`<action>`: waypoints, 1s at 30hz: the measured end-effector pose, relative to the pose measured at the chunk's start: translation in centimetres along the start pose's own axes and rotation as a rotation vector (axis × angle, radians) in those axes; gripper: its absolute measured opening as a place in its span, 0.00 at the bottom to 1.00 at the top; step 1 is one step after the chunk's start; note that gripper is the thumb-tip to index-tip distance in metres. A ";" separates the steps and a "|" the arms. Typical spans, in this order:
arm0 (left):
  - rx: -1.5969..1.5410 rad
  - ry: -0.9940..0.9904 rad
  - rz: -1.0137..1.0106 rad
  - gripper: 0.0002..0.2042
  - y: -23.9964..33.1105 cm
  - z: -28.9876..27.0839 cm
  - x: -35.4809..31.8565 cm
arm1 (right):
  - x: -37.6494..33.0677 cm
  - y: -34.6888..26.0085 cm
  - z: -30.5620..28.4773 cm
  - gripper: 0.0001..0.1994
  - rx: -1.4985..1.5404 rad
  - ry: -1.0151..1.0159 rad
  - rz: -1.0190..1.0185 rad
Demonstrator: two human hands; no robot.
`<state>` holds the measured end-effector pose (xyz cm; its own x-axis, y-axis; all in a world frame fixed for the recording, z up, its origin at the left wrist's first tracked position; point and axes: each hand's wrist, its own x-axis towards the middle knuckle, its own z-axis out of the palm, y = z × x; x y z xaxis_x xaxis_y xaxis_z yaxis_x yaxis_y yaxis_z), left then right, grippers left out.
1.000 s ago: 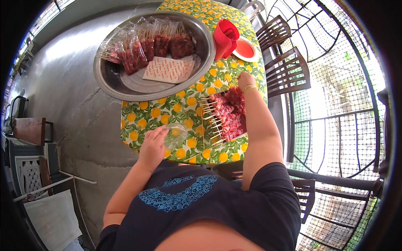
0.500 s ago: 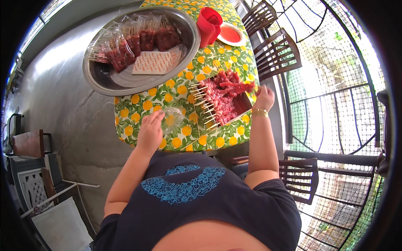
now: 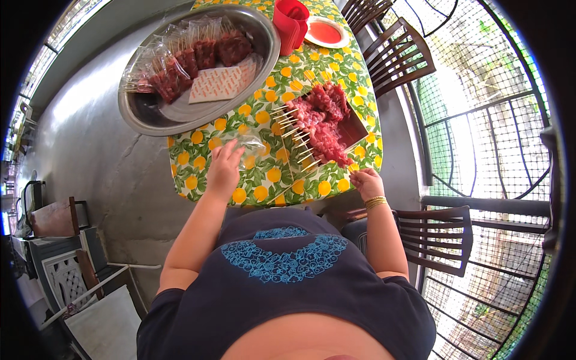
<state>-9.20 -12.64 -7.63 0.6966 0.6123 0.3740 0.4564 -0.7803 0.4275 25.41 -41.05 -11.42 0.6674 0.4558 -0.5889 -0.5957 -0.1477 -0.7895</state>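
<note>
Table [image 3: 336, 36] covered in a lemon-print cloth, seen from above. At 11 o'clock on it, large round metal tray [image 3: 150, 120] holding bagged meat skewers [image 3: 186, 60] and a pale printed sheet [image 3: 219, 81]. At centre right, dark tray of raw meat skewers [image 3: 324, 123], sticks pointing toward 8 o'clock. At 12 o'clock, red jug [image 3: 291, 21] beside a red-and-white plate [image 3: 326, 32]. Clear plastic bag [image 3: 243, 147] lying flat at 7 o'clock of the skewer tray. Left hand [image 3: 223, 169] resting on the bag's near edge, fingers spread loosely, touching rather than pinching. Right hand [image 3: 367, 182] at the table's 5 o'clock corner, fingers curled at a skewer stick's end; actual pinch cannot be told.
</note>
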 end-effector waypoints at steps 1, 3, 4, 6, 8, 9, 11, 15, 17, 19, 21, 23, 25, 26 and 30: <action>0.001 0.004 0.007 0.24 0.0 0.0 0.0 | -0.2 0.1 0.0 0.08 -0.081 -0.024 -0.001; -0.003 0.012 0.013 0.24 0.0 0.1 0.0 | -0.5 0.2 0.1 0.11 -0.235 -0.060 0.011; 0.000 0.007 0.010 0.24 0.0 0.1 0.0 | -0.6 0.3 0.2 0.14 -0.343 -0.069 0.012; -0.008 0.002 0.005 0.24 0.1 0.1 0.0 | -0.6 0.4 0.6 0.14 -0.473 -0.094 0.006; -0.012 0.018 0.023 0.24 0.1 0.1 0.0 | -0.7 0.1 1.0 0.13 -0.625 -0.107 0.006; -0.013 0.028 0.028 0.24 0.1 0.1 0.0 | -0.9 -0.1 1.2 0.12 -0.713 -0.114 0.001; -0.055 0.029 0.003 0.24 0.1 0.0 -0.1 | -1.3 -0.9 1.9 0.11 -0.874 -0.149 0.006; -0.068 0.057 0.018 0.22 -0.1 -0.2 0.0 | -3.1 -2.6 2.9 0.10 -1.050 -0.268 0.002; -0.058 0.072 0.011 0.21 -0.2 -0.1 0.2 | -4.0 -3.4 3.4 0.12 -1.037 -0.331 0.051; -0.057 0.105 0.011 0.21 -0.2 -0.1 0.5 | -5.5 -4.0 4.2 0.10 -0.897 -0.329 0.030; -0.032 0.090 0.012 0.21 -0.2 -0.1 0.8 | -7.3 -4.9 5.1 0.09 -0.761 -0.273 0.089; -0.010 0.065 0.006 0.21 0.0 -0.2 1.0 | -9.6 -5.6 6.3 0.10 -0.711 -0.368 0.076; 0.003 0.041 -0.004 0.22 0.3 0.0 1.3 | -11.8 -5.9 8.0 0.10 -0.648 -0.444 0.104; 0.003 0.031 -0.012 0.22 0.6 0.1 1.5 | -12.6 -5.8 9.1 0.11 -0.646 -0.502 0.118; 0.072 -0.010 0.002 0.23 1.7 0.3 2.2 | -13.6 -4.9 13.4 0.10 -0.815 -0.581 0.029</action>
<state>-6.72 -12.60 -6.33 0.7030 0.6095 0.3665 0.4931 -0.7891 0.3663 13.24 -34.78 2.75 0.2064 0.7685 -0.6056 0.0249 -0.6229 -0.7819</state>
